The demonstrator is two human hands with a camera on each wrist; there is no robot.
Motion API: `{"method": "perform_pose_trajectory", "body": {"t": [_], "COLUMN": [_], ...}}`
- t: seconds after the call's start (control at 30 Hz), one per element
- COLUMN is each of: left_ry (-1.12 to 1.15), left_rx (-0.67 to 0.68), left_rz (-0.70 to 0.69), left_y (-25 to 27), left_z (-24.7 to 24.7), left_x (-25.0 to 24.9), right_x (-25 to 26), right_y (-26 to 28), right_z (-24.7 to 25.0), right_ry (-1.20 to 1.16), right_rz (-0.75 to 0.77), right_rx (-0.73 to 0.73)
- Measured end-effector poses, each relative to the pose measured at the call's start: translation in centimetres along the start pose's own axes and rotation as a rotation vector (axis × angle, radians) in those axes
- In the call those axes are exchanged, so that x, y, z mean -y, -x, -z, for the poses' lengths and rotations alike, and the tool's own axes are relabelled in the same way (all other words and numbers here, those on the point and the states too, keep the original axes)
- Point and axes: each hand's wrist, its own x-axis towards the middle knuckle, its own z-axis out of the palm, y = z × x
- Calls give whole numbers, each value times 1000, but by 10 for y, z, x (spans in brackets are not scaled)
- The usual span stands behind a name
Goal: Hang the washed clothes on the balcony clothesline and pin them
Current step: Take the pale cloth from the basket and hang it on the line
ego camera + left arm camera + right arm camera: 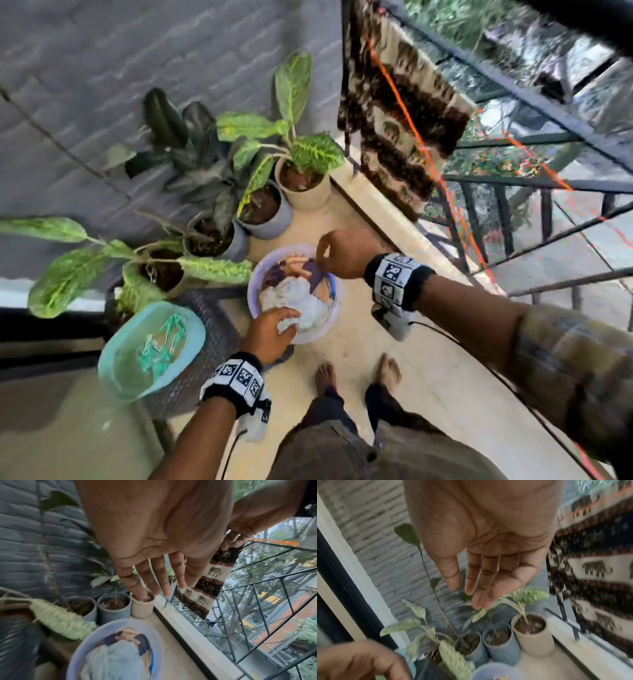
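Note:
A lavender basin (252,286) of washed clothes stands on the balcony floor, with a white cloth (310,303) on top of darker pieces. My left hand (284,325) reaches over the near side of the white cloth; in the left wrist view its fingers (154,582) are straight and spread above the basin (77,649). My right hand (325,253) hovers over the basin's far rim, fingers (476,588) relaxed and empty. An elephant-print cloth (404,120) hangs over the orange clothesline (394,85) by the railing. A teal basket (113,363) holds green clothespins (164,346).
Several potted plants (301,185) stand along the grey brick wall behind the basin. The dark metal railing (548,185) runs along the right, above a pale ledge (376,212). The teal basket sits on a dark woven stool (212,329). My bare feet (356,373) are just behind the basin.

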Motion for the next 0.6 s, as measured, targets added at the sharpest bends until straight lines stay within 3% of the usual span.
{"method": "perform_pose_trajectory", "body": {"t": [0.07,0.33,0.6], "left_ry": [32,186,280], "left_rx": [54,78,96], "left_rz": [66,247,358], "left_y": [10,38,-3], "left_z": [-4,1,-21], "left_x": [52,170,246], "right_x": [5,4,-17], "right_y": [-5,-15,-68], "right_z": [-46,-180,-250], "right_ry": [4,-33,-243], "right_rz": [-39,-289,-447], "right_rx": [84,346,364]}}
